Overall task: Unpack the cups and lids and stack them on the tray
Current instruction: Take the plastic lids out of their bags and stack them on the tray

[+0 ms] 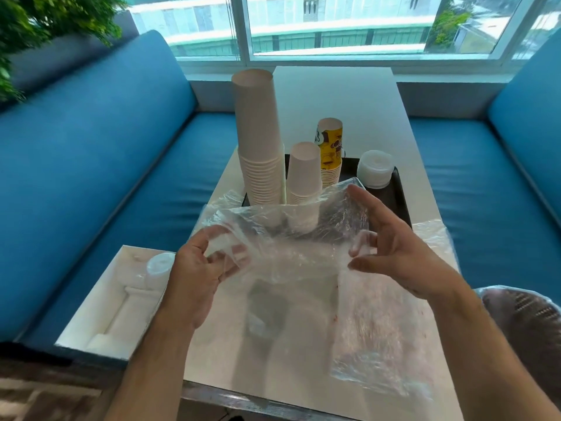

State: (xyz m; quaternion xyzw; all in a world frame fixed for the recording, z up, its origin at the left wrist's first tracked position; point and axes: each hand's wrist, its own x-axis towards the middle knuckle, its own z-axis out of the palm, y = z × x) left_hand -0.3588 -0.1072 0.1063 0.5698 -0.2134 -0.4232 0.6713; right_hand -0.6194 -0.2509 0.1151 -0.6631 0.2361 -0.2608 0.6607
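Left hand (194, 268) fingers curled, gripped clear plastic bag (291, 238) | right hand (394, 247) pinched same bag | cup stacks (258, 141) stood on tray (397, 192)

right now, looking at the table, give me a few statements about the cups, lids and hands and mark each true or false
1. Both hands hold a clear plastic bag above the table. True: the left hand and right hand each grip it.
2. The tallest white cup stack lies on its side. False: it stands upright at the left end of the dark tray.
3. A stack of yellow printed cups stands behind the short white cup stack. True.
4. The stack of lids sits on the blue bench. False: it sits on the tray's right side.
5. The tray holds only one cup stack. False: three stacks stand there.
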